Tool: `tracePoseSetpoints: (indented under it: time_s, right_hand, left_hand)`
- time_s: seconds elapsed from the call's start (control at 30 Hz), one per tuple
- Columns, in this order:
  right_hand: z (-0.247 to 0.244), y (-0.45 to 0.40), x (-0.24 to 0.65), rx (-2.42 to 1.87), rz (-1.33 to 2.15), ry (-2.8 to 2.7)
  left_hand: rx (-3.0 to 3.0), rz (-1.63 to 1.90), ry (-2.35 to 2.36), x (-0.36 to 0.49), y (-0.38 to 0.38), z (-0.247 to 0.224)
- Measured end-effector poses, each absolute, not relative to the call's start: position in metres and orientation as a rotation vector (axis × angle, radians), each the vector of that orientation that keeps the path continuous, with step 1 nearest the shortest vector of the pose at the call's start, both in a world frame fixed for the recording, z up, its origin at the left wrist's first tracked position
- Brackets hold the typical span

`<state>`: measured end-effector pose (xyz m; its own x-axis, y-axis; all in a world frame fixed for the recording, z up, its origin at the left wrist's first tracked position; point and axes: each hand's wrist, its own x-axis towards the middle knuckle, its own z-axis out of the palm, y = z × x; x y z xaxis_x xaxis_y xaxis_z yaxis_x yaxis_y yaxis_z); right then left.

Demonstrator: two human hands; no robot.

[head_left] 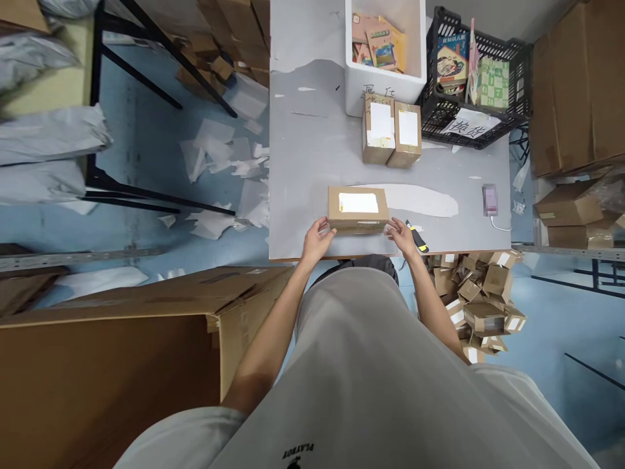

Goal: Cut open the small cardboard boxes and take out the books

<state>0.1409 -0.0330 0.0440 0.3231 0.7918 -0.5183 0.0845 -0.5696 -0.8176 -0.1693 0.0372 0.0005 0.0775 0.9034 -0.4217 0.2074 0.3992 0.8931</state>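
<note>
A small brown cardboard box point(359, 219) with a white label on top sits near the front edge of the table. My left hand point(317, 241) is at its left front corner, thumb by the front face and fingers curled along the left end. At the opposite end, my right hand point(402, 236) has its fingertips against the right front corner. Together the two hands hold the box between them; the undersides of the fingers are hidden. Just right of my right hand lies a black and yellow utility knife point(417, 237).
Two labelled cardboard boxes point(379, 133) stand before a white bin point(385, 81) of booklets. Beside it is a black crate point(518, 85) with books. A phone-like device point(489, 200) with a cable lies at right. Small boxes point(481, 306) are heaped below; a large open carton point(122, 378) stands left.
</note>
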Motion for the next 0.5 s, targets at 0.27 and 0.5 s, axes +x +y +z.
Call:
tracePoseSetpoints:
  time_s: [0.27,0.5]
  right_hand:
    - [0.056,-0.031,0.14,-1.706,1.245,-0.878]
    - [0.033,-0.032,0.128,-1.736,1.273,-0.849]
  left_hand:
    - [1.078,0.812,1.397,-0.184,0.036,0.018]
    - [1.06,0.779,1.426,-0.18,0.025,0.004]
